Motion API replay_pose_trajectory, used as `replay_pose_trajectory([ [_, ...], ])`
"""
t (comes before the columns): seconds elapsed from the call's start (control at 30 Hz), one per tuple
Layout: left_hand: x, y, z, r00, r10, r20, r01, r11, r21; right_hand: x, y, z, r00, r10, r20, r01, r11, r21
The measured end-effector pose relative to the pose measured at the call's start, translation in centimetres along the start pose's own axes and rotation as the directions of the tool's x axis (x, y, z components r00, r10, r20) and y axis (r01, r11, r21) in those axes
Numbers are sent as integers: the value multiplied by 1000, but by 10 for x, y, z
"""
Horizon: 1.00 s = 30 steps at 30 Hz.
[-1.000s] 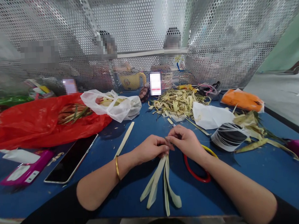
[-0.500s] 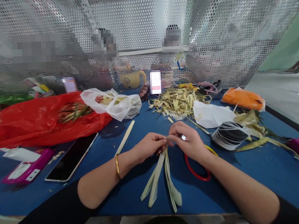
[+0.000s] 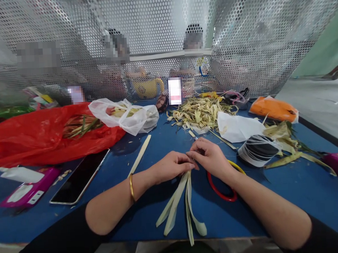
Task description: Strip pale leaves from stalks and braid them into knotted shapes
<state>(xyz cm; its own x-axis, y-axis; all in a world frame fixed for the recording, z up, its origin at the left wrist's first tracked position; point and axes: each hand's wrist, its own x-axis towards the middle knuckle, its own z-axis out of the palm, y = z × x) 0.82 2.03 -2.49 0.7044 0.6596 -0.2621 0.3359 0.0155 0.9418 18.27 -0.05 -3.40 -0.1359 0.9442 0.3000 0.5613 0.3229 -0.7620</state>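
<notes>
Pale strips [image 3: 174, 206] fan toward near edge of table [image 3: 231, 220]; your left hand [image 3: 172, 166] pinches their tops, probably keeping them together. Right hand [image 3: 211, 156] meets it; whether gripping, cannot tell.

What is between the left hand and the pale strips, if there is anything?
Nothing visible: the left hand has its fingers at the gathered top ends of the pale strips. The right hand meets it there, and the fingers hide the exact grip. The red loop lies off to the right.
</notes>
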Motion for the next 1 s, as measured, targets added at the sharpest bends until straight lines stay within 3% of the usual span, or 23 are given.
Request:
replay_pose_trajectory([
  [0.1, 0, -1, 2, 998, 4, -68, -8, 998, -55, 1, 2, 0, 1000, 4, -9, -4, 1000, -15],
  [0.2, 1, -3, 1, 996, 22, -84, -32, 991, -127, 1, 1, -8, 985, -1, -173, -13, 997, -79],
  [0.3, 2, -5, 1, 995, 5, -99, -24, 981, -193, 0, -5, -21, 942, -97, -320, 54, 989, -141],
  [0.37, 3, -6, 0, 994, -2, -110, -22, 975, -221, -2, -10, -28, 945, -190, -267, 161, 979, -128],
  [0.5, 3, -4, 3, 991, 5, -131, -37, 969, -245, -5, -19, -30, 954, -298, 12, 298, 949, -102],
  [0.57, 2, -3, 4, 990, 20, -138, -53, 970, -236, -6, -19, -25, 967, -249, 61, 255, 957, -135],
  [0.7, 2, -3, 4, 994, 27, -103, -51, 972, -231, -6, -13, -16, 998, -45, 50, 52, 990, -128],
  [0.87, 3, -5, 2, 993, 4, -119, -39, 955, -293, -4, -5, -15, 990, 140, 36, -134, 983, -127],
  [1.0, 3, -4, 2, 990, -6, -139, -41, 944, -328, -4, -4, -15, 983, 172, 63, -151, 957, -248],
])
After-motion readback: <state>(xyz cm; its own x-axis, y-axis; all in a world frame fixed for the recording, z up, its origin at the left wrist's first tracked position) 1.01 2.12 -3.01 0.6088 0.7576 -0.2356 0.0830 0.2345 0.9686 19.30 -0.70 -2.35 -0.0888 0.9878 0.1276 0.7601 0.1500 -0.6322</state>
